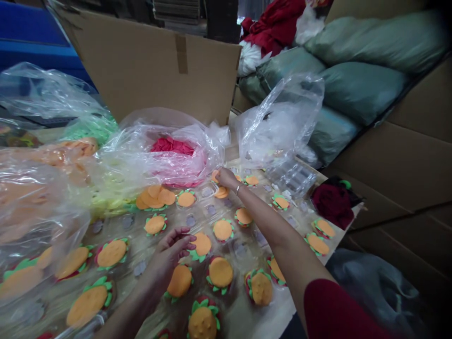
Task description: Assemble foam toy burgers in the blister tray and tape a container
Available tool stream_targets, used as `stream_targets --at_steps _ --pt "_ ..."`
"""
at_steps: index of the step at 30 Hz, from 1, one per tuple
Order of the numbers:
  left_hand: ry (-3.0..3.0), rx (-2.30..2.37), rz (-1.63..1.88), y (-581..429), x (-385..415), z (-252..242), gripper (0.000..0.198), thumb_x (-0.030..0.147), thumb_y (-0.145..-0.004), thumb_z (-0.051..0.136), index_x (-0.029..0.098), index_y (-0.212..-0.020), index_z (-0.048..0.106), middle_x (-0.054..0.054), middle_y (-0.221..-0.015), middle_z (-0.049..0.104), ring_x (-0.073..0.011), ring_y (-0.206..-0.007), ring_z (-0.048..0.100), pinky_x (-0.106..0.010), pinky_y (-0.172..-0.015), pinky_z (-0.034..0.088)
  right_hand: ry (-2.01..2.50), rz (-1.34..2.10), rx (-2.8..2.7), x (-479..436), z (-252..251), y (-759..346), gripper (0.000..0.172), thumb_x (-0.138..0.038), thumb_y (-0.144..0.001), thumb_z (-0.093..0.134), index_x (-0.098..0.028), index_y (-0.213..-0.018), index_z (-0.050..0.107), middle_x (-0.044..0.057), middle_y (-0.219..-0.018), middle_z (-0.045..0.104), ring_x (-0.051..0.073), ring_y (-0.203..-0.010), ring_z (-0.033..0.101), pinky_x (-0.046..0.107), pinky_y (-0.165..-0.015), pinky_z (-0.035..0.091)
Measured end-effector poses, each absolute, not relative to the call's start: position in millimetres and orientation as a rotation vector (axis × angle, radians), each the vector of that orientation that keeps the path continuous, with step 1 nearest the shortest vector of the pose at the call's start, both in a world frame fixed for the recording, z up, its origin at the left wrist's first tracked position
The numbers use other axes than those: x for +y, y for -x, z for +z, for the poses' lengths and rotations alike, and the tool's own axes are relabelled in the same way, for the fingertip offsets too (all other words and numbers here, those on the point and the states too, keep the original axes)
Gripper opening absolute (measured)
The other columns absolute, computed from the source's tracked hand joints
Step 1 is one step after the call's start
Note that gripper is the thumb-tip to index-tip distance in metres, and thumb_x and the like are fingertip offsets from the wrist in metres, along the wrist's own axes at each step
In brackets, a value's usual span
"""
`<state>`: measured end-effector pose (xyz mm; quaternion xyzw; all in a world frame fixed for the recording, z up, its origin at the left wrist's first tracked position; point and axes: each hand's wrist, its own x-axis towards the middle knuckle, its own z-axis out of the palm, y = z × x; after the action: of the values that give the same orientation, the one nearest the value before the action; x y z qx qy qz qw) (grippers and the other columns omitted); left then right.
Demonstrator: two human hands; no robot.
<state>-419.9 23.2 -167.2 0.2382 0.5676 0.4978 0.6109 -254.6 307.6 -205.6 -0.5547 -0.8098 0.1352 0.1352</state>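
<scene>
My right hand (227, 178) reaches to the far side of the table, its fingers pinched on a flat orange disc (215, 176). Just below it lies a small stack of orange discs (221, 192). Nearer to me, my left hand (175, 246) is open, fingers loosely curved and apart, beside a toy burger (202, 244) with an orange round on top and green frilled edges. Several similar burgers, such as one toy burger (223, 230) and another toy burger (220, 272), lie spread around both hands. A bumpy-topped burger bun (202, 324) is close to me.
A pile of orange discs (155, 197) lies left of centre. Clear plastic bags hold pink pieces (172, 146), yellow pieces (113, 200) and orange pieces (21, 202). Clear plastic trays (291, 176) and dark red cloth (332, 202) sit at right. A cardboard box (151, 70) stands behind.
</scene>
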Motion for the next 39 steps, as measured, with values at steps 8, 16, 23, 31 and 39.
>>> stream_targets --at_steps 8,16,23,31,39 --pt "-0.497 1.357 1.131 424 28 -167 0.04 0.032 -0.054 0.084 0.014 -0.082 0.062 -0.004 -0.075 0.07 -0.0136 -0.064 0.063 -0.019 -0.055 0.048 1.584 0.082 -2.293 276 -194 246 0.021 -0.025 -0.093 0.045 -0.014 -0.103 0.06 0.012 -0.113 0.055 0.021 -0.106 0.049 0.029 -0.091 0.04" --pt "-0.336 1.552 1.094 438 29 -130 0.009 0.011 -0.072 0.059 0.016 -0.066 0.063 -0.001 -0.057 0.062 -0.011 -0.05 0.056 -0.017 -0.046 0.048 2.15 -0.035 -2.094 223 -161 66 0.025 -0.019 -0.093 0.042 -0.014 -0.096 0.067 0.014 -0.096 0.066 0.022 -0.091 0.06 0.029 -0.075 0.042" --pt "-0.287 1.476 1.084 405 27 -114 0.007 0.018 -0.069 0.062 0.017 -0.062 0.062 -0.002 -0.059 0.063 -0.0132 -0.053 0.057 -0.02 -0.048 0.051 2.156 0.108 -2.262 226 -178 -24 0.021 -0.008 -0.084 0.054 -0.016 -0.092 0.071 0.015 -0.099 0.069 0.023 -0.096 0.063 0.034 -0.085 0.045" --pt "-0.298 1.534 1.116 404 16 -103 0.021 0.021 -0.047 0.077 0.018 -0.063 0.064 -0.002 -0.06 0.066 -0.0154 -0.056 0.06 -0.022 -0.05 0.052 2.103 0.177 -2.287 252 -191 -14 0.016 -0.007 -0.08 0.057 -0.009 -0.088 0.07 0.02 -0.095 0.068 0.027 -0.099 0.062 0.041 -0.091 0.045" --pt "-0.334 1.497 1.109 411 17 -117 0.026 0.02 -0.043 0.081 0.018 -0.062 0.065 -0.003 -0.062 0.067 -0.0164 -0.058 0.06 -0.024 -0.051 0.052 2.039 0.198 -2.159 256 -178 0 0.016 -0.007 -0.079 0.057 -0.016 -0.079 0.07 0.013 -0.095 0.069 0.021 -0.089 0.064 0.03 -0.082 0.046"
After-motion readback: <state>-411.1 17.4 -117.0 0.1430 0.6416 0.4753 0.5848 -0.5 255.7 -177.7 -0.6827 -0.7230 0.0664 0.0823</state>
